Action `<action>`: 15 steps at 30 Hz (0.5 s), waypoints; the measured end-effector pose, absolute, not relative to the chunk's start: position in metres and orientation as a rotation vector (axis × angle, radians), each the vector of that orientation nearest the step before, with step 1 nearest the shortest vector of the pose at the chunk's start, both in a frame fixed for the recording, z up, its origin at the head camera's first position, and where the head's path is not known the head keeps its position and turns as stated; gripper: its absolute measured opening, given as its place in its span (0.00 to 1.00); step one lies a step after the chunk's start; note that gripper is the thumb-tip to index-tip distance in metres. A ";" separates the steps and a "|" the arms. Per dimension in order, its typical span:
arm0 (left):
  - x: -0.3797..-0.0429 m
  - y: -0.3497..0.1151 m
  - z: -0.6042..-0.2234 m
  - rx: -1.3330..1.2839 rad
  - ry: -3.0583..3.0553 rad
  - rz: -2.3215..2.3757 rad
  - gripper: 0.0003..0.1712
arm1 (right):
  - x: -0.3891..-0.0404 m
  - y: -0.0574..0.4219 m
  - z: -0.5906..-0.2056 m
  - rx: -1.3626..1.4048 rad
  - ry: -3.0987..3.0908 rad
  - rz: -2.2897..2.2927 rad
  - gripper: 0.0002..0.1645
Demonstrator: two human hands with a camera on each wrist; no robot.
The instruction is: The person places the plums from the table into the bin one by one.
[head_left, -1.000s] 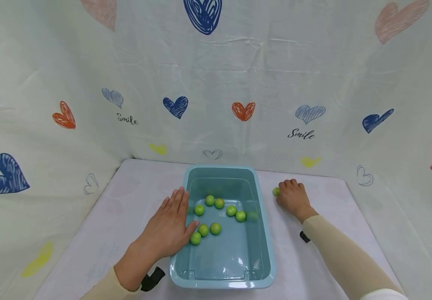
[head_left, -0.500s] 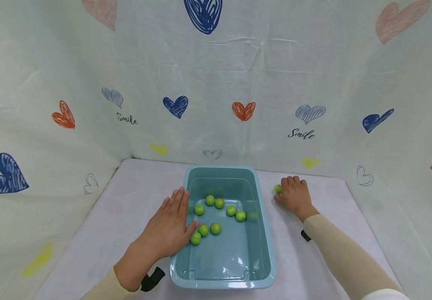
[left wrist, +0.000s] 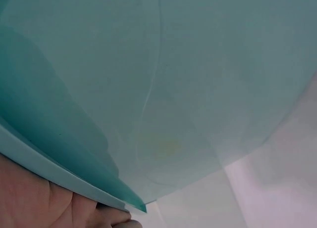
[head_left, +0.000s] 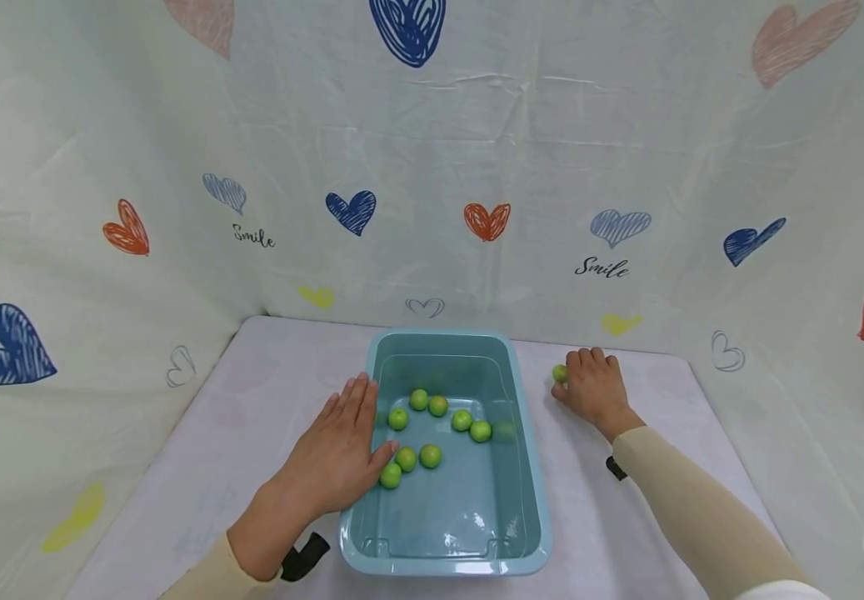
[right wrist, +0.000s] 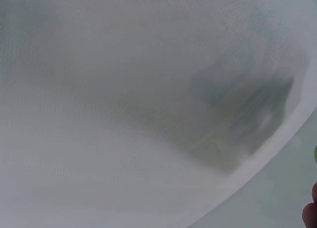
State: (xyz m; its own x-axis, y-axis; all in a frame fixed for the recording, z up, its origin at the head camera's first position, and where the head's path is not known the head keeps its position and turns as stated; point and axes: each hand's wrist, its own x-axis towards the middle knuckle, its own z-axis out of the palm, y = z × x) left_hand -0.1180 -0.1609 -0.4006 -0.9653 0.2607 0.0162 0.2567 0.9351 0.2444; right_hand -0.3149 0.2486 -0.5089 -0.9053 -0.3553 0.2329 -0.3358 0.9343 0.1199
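Note:
In the head view a light-blue plastic basin (head_left: 357, 562) stands in the middle of the table, with several small round green fruits (head_left: 430, 456) lying on its floor. My left hand (head_left: 337, 454) rests along the basin's left rim, fingers straight and together; the left wrist view shows part of this hand (left wrist: 34, 198) against the rim (left wrist: 54, 176). To the right of the basin, my right hand (head_left: 592, 387) holds a small green fruit (head_left: 560, 373) at its thumb side, low over the table. Most of that fruit is hidden behind the fingers. Only fingertips (right wrist: 310, 215) show in the right wrist view.
A white cloth covers the table (head_left: 199, 467). Behind and at both sides hangs a pale curtain (head_left: 432, 133) printed with hearts, close to the table's back edge. The basin's raised right wall (head_left: 527, 450) stands between the right hand and the fruits inside.
My right hand and the fruit at its thumb have shifted slightly away from me and to the right. The left hand, the basin and the fruits inside have stayed put.

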 end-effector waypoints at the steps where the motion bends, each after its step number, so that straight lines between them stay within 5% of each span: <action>1: -0.118 -0.161 -0.401 0.412 3.074 0.385 0.50 | -0.315 0.249 -0.508 0.516 -2.837 -0.107 0.29; 15: -0.119 -0.162 -0.402 0.410 3.070 0.389 0.50 | -0.313 0.243 -0.489 0.601 -2.647 -0.033 0.25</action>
State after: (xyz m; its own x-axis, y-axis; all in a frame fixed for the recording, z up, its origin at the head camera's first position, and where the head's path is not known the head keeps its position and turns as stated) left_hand -0.1188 -0.1616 -0.4020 -0.9652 0.2611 0.0128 0.2561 0.9344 0.2475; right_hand -0.3126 0.2431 -0.4890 -0.8166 -0.4173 0.3987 -0.4074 0.9061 0.1141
